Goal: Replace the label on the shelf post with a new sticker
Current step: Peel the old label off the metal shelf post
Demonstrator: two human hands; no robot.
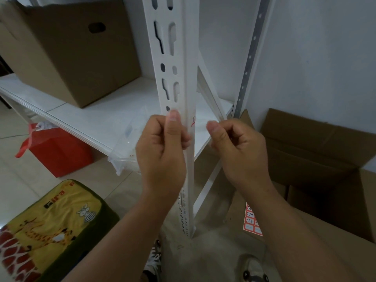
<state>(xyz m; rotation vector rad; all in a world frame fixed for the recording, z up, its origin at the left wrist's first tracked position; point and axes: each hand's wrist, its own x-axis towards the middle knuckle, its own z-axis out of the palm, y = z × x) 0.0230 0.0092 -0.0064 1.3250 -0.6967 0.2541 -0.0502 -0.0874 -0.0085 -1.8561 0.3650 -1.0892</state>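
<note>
Two hands raised at one white slotted shelf post [184,82]. Left hand [162,147] wrapped around the post's front edge, grip clenched on it, thumb pressed flat on the metal just below a round hole. Right hand [238,147] just right of the post, fingers curled, thumb and forefinger pinched together; whether anything thin sits in that pinch cannot be told. Between the two grips, on the post's side face, one label [193,122] with red marks, partly blurred, close to the right thumb tip. Below the right forearm, one sheet of red-bordered stickers [251,220] lying on a flattened cardboard box [317,151], several written on, exact count unreadable. Left of the left grip, one white shelf board [91,117] carrying one brown cardboard box [71,53] with a handle slot. Under that shelf, one red bag [59,151] on the tiled floor. Lower left, one yellow cushion [55,226] printed with a giraffe. Beneath both arms, two shoes [255,269].
</note>
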